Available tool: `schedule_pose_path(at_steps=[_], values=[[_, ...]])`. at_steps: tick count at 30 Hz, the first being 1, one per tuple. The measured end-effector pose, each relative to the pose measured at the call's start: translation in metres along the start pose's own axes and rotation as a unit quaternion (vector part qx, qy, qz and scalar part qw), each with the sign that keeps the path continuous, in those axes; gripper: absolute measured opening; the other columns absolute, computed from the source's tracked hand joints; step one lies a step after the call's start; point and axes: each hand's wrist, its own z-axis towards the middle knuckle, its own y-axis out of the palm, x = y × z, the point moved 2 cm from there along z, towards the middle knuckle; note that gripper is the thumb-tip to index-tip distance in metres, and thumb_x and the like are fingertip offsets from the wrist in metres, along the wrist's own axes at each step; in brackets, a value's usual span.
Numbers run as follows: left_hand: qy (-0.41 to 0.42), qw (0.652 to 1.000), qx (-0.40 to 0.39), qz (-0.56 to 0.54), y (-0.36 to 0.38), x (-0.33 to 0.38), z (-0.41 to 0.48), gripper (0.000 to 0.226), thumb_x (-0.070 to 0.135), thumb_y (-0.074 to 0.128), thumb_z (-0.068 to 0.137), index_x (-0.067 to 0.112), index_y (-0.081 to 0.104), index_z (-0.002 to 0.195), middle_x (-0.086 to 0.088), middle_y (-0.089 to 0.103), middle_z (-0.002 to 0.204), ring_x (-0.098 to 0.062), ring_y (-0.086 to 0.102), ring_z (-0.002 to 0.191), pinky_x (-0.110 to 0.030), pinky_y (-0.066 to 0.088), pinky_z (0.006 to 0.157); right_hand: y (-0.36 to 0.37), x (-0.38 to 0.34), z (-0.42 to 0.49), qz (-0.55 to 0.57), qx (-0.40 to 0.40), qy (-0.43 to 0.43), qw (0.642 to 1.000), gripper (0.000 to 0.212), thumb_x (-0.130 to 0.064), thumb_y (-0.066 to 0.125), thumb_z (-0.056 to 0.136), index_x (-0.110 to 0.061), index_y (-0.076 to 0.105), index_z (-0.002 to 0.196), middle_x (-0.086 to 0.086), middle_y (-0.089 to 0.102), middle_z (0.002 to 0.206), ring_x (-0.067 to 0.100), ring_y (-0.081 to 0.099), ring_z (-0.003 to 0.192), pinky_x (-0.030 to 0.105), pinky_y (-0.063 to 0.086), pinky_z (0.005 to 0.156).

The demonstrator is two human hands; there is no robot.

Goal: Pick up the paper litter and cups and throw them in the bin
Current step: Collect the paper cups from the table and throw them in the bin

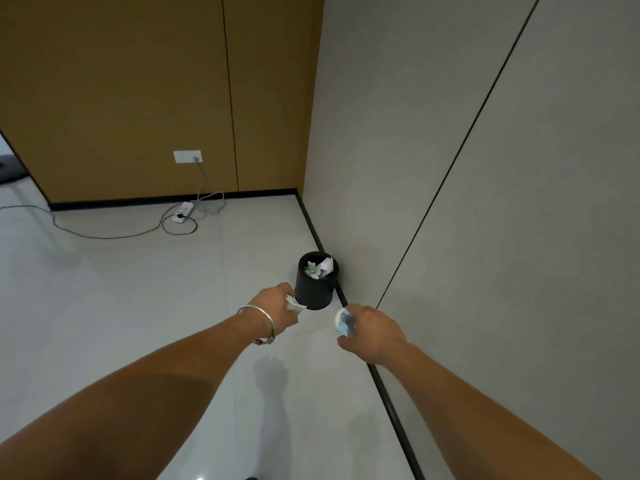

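A black round bin stands on the floor against the right wall, with crumpled white and green paper litter inside. My left hand, with a silver bangle on the wrist, grips a piece of white paper just left of the bin's side. My right hand holds a paper cup with a blue pattern, lying sideways in my fingers, in front of the bin and to its right. Both hands hover above the floor, lower in the frame than the bin's mouth.
A white power strip with looping cables lies on the pale tiled floor near the brown panelled wall. A dark skirting runs along the grey wall on the right.
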Motion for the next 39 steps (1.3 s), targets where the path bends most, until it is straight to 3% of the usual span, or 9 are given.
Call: schedule_pose_path(at_steps=[9, 13, 24, 30, 34, 39], values=[[0.016, 0.999, -0.03, 0.023, -0.02, 0.025, 0.18, 0.04, 0.027, 0.067, 0.079, 0.019, 0.054, 0.116, 0.001, 0.055, 0.09, -0.019, 0.055, 0.079, -0.025, 0.042, 0.068, -0.048, 0.016, 0.168, 0.021, -0.01, 0.008, 1.0, 0.057, -0.042, 0.064, 0.082, -0.024, 0.046, 0.133, 0.003, 0.057, 0.126, 0.025, 0.055, 0.113, 0.032, 0.047, 0.089], [-0.012, 0.998, -0.037, 0.038, -0.024, 0.032, 0.26, 0.038, 0.03, 0.065, 0.079, 0.02, 0.054, 0.114, -0.004, 0.062, 0.102, -0.022, 0.057, 0.085, -0.027, 0.047, 0.072, -0.065, 0.031, 0.261, 0.035, -0.024, -0.013, 0.999, 0.06, -0.041, 0.065, 0.084, -0.023, 0.044, 0.137, 0.004, 0.056, 0.129, 0.024, 0.055, 0.116, 0.032, 0.047, 0.092], [-0.085, 0.994, -0.072, 0.017, -0.039, 0.024, 0.444, 0.034, 0.029, 0.065, 0.082, 0.018, 0.054, 0.112, -0.004, 0.062, 0.099, -0.016, 0.054, 0.08, -0.024, 0.041, 0.068, -0.098, 0.049, 0.45, 0.03, -0.086, -0.04, 0.995, 0.059, -0.039, 0.065, 0.084, -0.022, 0.045, 0.137, 0.005, 0.054, 0.131, 0.024, 0.053, 0.117, 0.034, 0.047, 0.094], [-0.102, 0.987, -0.127, -0.012, -0.008, -0.018, 0.558, 0.038, 0.029, 0.063, 0.082, 0.016, 0.052, 0.116, -0.007, 0.063, 0.105, -0.02, 0.058, 0.089, -0.026, 0.047, 0.076, -0.064, 0.061, 0.556, 0.042, -0.127, 0.005, 0.991, 0.059, -0.042, 0.063, 0.085, -0.024, 0.044, 0.138, 0.001, 0.053, 0.134, 0.022, 0.051, 0.121, 0.03, 0.045, 0.093], [-0.123, 0.979, -0.163, -0.019, 0.029, -0.056, 0.634, 0.041, 0.029, 0.063, 0.085, 0.015, 0.049, 0.121, -0.009, 0.062, 0.111, -0.023, 0.06, 0.096, -0.027, 0.047, 0.079, -0.02, 0.071, 0.63, 0.067, -0.14, 0.041, 0.987, 0.053, -0.043, 0.064, 0.083, -0.027, 0.047, 0.131, -0.002, 0.055, 0.126, 0.019, 0.053, 0.113, 0.03, 0.048, 0.088], [-0.151, 0.971, -0.181, -0.041, 0.108, -0.103, 0.705, 0.036, 0.026, 0.057, 0.087, 0.017, 0.047, 0.12, -0.006, 0.061, 0.102, -0.018, 0.055, 0.083, -0.025, 0.046, 0.073, 0.064, 0.093, 0.709, 0.104, -0.158, 0.067, 0.98, 0.05, -0.044, 0.064, 0.083, -0.028, 0.047, 0.127, -0.005, 0.058, 0.119, 0.013, 0.056, 0.107, 0.025, 0.049, 0.086]])
